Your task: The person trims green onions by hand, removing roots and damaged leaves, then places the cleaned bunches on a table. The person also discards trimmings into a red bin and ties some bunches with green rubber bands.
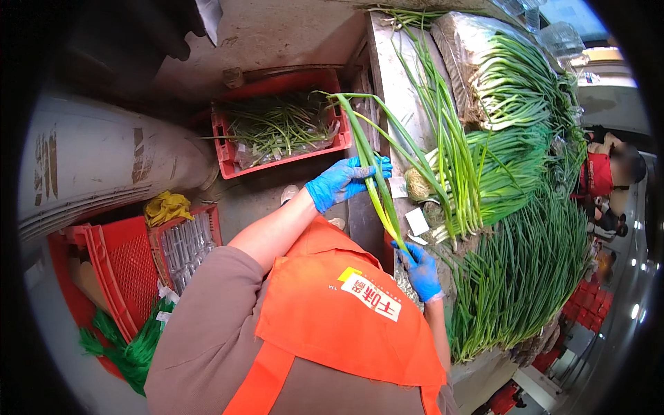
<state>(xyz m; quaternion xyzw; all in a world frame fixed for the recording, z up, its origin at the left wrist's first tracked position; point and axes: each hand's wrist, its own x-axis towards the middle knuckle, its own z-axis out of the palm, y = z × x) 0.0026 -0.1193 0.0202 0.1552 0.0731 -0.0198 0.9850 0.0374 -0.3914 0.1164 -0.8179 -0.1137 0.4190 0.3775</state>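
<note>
My left hand (345, 180), in a blue glove, holds the upper green leaves of a few long scallions (380, 199). Lower right, my right hand (421, 272), gloved in blue too, grips the pale lower end of the same stalks. Their leaves bend over at the top, towards the worktable (397, 67). Beside them on the table lie a loose row of scallions (459, 176) and a rooty bundle (418, 184). Farther right is a large pile of scallions (524, 270), with a bagged bunch (519, 83) above it. White paper tags (416, 221) lie near my right hand.
A red crate (282, 167) with scallion scraps stands on the floor left of the table. Lower left are more red crates (124, 270), clear plastic containers (187, 249), yellow cloth or gloves (167, 208) and green netting (140, 347). Another person (607, 166) is at the far right.
</note>
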